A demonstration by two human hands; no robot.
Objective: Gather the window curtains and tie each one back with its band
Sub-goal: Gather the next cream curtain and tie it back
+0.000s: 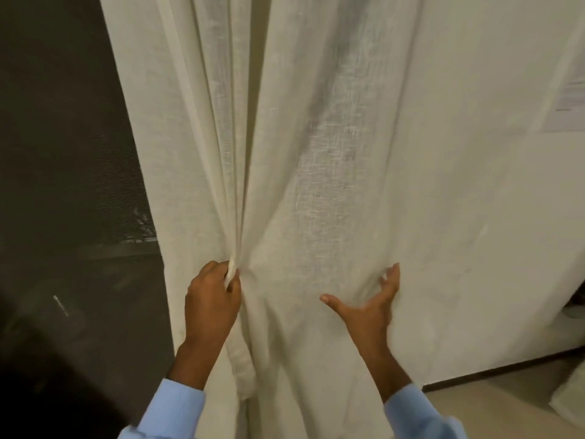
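Nearest the camera, two pale blue sleeves reached forward. The left grip was closed, fingers curled round a narrow bunch of folds near the left part of the cream curtain, and pleats ran up from that pinch. The right grip was wide open, thumb spread and fingers splayed, pressed flat against the loose cloth further right and holding nothing.

Judged from this, the job was at an early stage. Only a small part of the curtain was gathered in the left grip. The broad span between the two grips, and the cloth beyond the right one, hung flat and unbunched. A hemmed strip dropped below the left grip, but whether it was the curtain's edge or its band could not be told. No band was wrapped round the cloth, so the tying was not yet done, and no second curtain was in view.

Behind, the dark window stood uncovered on the left. A pale wall carrying a sheet of paper lay to the right, above the floor.
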